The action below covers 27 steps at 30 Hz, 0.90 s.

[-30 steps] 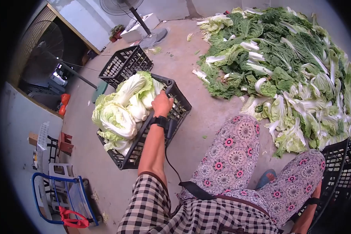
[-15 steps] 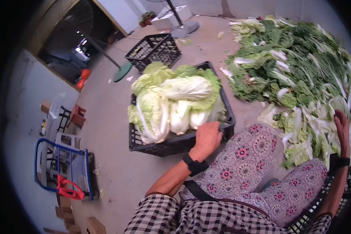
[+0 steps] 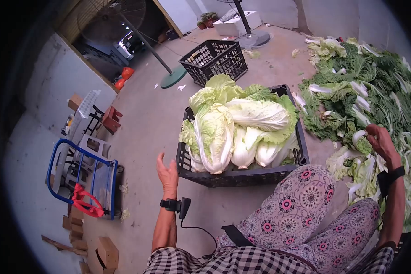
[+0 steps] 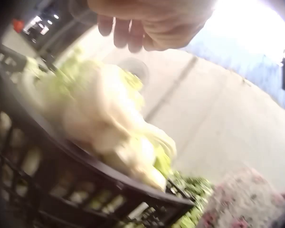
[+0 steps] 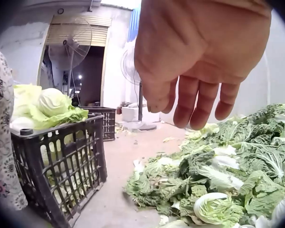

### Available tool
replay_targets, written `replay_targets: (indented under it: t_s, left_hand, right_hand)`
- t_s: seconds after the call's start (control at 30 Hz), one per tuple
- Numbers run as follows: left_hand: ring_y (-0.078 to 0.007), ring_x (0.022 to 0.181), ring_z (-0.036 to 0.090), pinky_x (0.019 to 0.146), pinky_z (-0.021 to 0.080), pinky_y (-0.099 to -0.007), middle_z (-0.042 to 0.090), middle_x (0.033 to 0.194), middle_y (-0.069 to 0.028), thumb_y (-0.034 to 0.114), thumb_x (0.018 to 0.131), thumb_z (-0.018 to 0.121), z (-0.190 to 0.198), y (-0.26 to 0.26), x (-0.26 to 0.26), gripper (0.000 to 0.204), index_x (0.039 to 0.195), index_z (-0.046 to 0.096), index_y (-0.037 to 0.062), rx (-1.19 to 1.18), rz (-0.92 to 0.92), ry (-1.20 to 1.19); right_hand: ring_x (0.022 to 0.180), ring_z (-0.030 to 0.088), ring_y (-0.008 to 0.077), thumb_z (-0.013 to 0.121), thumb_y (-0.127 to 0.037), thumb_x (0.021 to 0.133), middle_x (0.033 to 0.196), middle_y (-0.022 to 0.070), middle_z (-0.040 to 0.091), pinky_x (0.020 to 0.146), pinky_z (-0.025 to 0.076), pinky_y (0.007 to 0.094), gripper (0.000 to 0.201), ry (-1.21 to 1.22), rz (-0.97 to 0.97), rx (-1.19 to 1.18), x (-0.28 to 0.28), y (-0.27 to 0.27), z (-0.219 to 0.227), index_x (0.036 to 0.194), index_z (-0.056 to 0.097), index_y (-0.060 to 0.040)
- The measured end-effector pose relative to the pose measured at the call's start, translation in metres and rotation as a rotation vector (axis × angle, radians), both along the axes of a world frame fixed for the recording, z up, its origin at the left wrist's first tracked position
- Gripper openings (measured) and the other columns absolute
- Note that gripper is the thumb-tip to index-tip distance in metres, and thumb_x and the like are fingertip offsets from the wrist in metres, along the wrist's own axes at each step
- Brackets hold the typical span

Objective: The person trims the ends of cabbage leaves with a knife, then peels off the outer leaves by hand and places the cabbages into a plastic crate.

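Observation:
Napa cabbages point(image 3: 214, 137) fill a black crate point(image 3: 242, 178) on the floor in front of the person's knees, heaped above its rim. Beside the crate's left corner, the left hand point(image 3: 168, 176) is raised with fingers relaxed, apart from the crate and holding nothing. In the left wrist view that hand point(image 4: 152, 23) hangs over the cabbages, blurred. On the other side, the right hand point(image 3: 382, 142) is in the air near the leaf pile point(image 3: 351, 100), its fingers loosely bent and empty; the right wrist view shows the same hand point(image 5: 199, 61) above the leaves point(image 5: 228, 175).
A second black crate point(image 3: 214, 61) stands behind the full one. Beyond are a fan's green base point(image 3: 173, 77), another fan's base point(image 3: 255, 40) and a white box point(image 3: 237, 23). At left are a blue-framed trolley point(image 3: 96, 182), a red stool point(image 3: 111, 119) and cardboard boxes point(image 3: 108, 253).
The full crate has been turned, its near side now facing the person. The left hand has let go of its rim and moved left. The right hand has come up from beside the knee.

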<state>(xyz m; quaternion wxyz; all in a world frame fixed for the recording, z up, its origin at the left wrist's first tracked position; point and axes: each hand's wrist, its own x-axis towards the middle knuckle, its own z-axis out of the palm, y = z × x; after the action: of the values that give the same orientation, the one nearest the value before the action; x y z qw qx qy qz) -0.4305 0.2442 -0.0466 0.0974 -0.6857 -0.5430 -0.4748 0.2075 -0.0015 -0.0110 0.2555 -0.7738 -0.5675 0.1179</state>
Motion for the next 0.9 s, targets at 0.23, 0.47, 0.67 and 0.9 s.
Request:
replay_targets:
  t_s: [0.23, 0.47, 0.67, 0.9]
  left_hand:
    - [-0.0174, 0.076, 0.054, 0.071, 0.045, -0.0308, 0.062, 0.084, -0.0094, 0.023, 0.081, 0.060, -0.093, 0.027, -0.029, 0.033, 0.100, 0.061, -0.0043, -0.494, 0.133, -0.544]
    - [-0.0136, 0.072, 0.051, 0.068, 0.043, -0.0287, 0.060, 0.081, -0.0054, 0.015, 0.084, 0.056, -0.082, 0.021, -0.018, 0.024, 0.097, 0.060, -0.0038, -0.525, 0.056, -0.604]
    - [-0.0136, 0.070, 0.053, 0.067, 0.043, -0.0283, 0.059, 0.077, -0.0052, 0.011, 0.084, 0.052, -0.069, 0.017, -0.004, 0.016, 0.091, 0.058, -0.0019, -0.569, -0.048, -0.710]
    - [-0.0162, 0.068, 0.057, 0.065, 0.047, -0.0287, 0.060, 0.076, -0.0088, 0.009, 0.083, 0.049, -0.068, 0.009, 0.013, 0.012, 0.086, 0.054, -0.0008, -0.568, -0.122, -0.873]
  right_hand:
    - [0.087, 0.062, 0.0317, 0.055, -0.013, 0.080, 0.092, 0.0185, 0.064, 0.079, 0.048, 0.0376, 0.027, -0.036, 0.116, 0.035, -0.029, 0.081, -0.001, 0.101, 0.057, 0.0037]
    - [0.088, 0.060, 0.0342, 0.051, -0.033, 0.086, 0.093, 0.0218, 0.063, 0.079, 0.047, 0.0391, 0.040, 0.242, 0.293, 0.055, -0.094, 0.163, -0.052, 0.101, 0.059, 0.0036]
    - [0.079, 0.060, 0.0304, 0.063, -0.039, 0.078, 0.088, 0.0217, 0.062, 0.073, 0.048, 0.0372, 0.059, 0.476, 0.085, -0.028, -0.116, 0.183, -0.088, 0.108, 0.052, 0.0105]
    - [0.077, 0.062, 0.0373, 0.063, -0.035, 0.071, 0.079, 0.0256, 0.062, 0.069, 0.048, 0.0419, 0.045, 0.278, 0.207, -0.202, -0.117, 0.177, -0.078, 0.082, 0.060, 0.0078]
